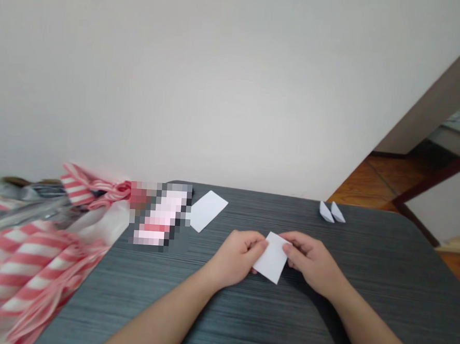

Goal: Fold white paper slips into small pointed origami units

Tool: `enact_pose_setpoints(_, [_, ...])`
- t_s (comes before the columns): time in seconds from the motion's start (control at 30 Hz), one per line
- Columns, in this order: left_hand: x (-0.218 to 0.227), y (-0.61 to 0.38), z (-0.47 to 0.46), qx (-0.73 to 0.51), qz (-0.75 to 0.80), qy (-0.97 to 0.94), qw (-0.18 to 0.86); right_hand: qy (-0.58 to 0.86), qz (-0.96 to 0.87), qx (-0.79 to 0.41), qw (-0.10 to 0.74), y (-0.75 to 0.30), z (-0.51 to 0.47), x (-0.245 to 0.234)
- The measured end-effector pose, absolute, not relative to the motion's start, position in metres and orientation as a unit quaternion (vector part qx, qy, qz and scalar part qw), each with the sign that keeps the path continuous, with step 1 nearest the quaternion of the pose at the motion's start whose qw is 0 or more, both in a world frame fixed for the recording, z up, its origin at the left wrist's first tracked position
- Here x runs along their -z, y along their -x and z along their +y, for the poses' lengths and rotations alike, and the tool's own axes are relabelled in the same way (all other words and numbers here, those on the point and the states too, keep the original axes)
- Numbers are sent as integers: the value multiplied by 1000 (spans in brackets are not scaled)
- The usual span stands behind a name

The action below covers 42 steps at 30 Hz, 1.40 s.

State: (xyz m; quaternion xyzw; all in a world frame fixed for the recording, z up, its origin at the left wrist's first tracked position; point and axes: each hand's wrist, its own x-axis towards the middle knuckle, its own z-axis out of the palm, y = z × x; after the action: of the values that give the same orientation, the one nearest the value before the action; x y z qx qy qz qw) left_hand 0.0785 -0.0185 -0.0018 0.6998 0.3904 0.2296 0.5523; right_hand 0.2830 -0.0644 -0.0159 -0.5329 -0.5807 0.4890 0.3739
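Between my two hands is a small white piece of paper, held tilted just over the dark table. My left hand pinches its left edge, thumb on top and fingers curled beneath. On the right edge, my right hand grips it the same way. The fingers under the paper are partly hidden. Two small folded white paper pieces stand side by side toward the table's back right. A flat white sheet of paper lies at the back left.
The dark wood-grain table meets a pale wall at the back. Left of the sheet lies a pixelated, phone-like object. Red-and-white striped cloth is heaped beside the table's left edge. Wooden floor shows at the right.
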Motion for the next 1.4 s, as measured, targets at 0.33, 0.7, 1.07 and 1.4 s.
enact_pose_setpoints(0.33, [14, -80, -17, -273, 371, -635, 621, 476, -537, -551, 425, -280, -64, 25])
enact_pose_setpoints(0.7, [15, -81, -15, -317, 334, -559, 690, 480, -602, -488, 410, -287, -67, 18])
enact_pose_setpoints(1.07, [12, -82, -18, -311, 356, -587, 658, 497, -573, -493, 426, -286, -68, 21])
enact_pose_setpoints(1.4, [13, -81, -19, -289, 347, -616, 646, 533, -608, -460, 366, -280, -65, 17])
